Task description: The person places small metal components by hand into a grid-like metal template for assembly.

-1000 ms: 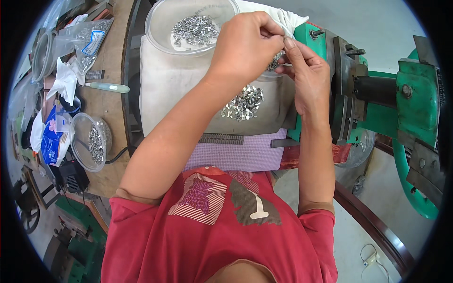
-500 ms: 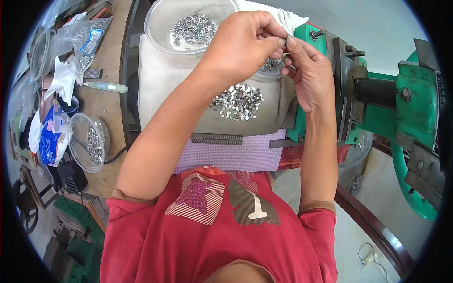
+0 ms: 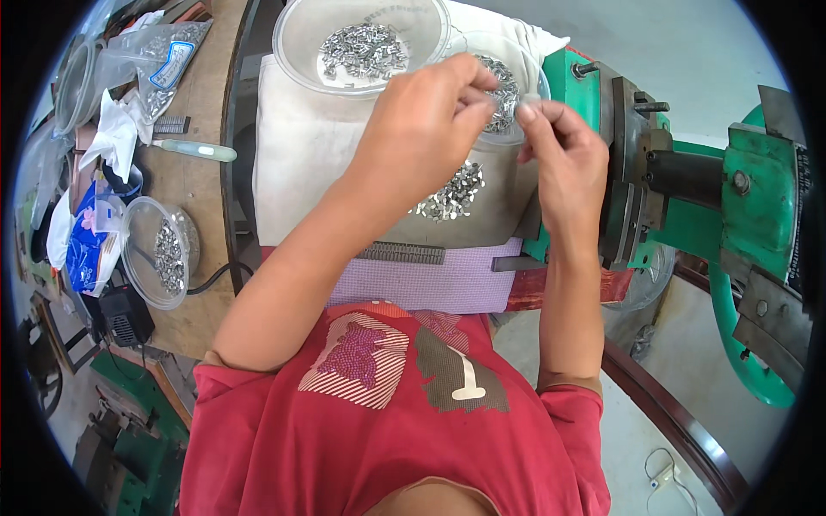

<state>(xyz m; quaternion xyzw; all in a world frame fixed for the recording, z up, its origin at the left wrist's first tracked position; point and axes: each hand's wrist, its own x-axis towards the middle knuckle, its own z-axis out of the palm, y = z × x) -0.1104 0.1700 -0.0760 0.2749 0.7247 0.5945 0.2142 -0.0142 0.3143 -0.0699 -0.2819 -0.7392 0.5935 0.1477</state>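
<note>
My left hand (image 3: 422,129) and my right hand (image 3: 564,159) are raised together, fingertips almost touching, above a clear bowl of small metal pieces (image 3: 509,82). Each hand pinches a tiny silver metal piece between thumb and fingers; the pieces are mostly hidden by the fingers. A larger clear bowl (image 3: 301,52) with more silver pieces sits just beyond my left hand. Under my left wrist, a loose pile of metal pieces (image 3: 452,193) lies on a pale cloth (image 3: 301,163).
A green press machine (image 3: 740,189) stands close at the right. A row of stacked pieces (image 3: 400,252) lies on a purple cloth (image 3: 430,288). At the left of the wooden bench (image 3: 194,198) are a round tub of pieces (image 3: 159,249), plastic bags (image 3: 163,60), a pale-handled tool (image 3: 194,150) and a black adapter (image 3: 125,314).
My left hand has dropped slightly toward me while both hands stay pinched together over the small bowl. Nothing else has moved.
</note>
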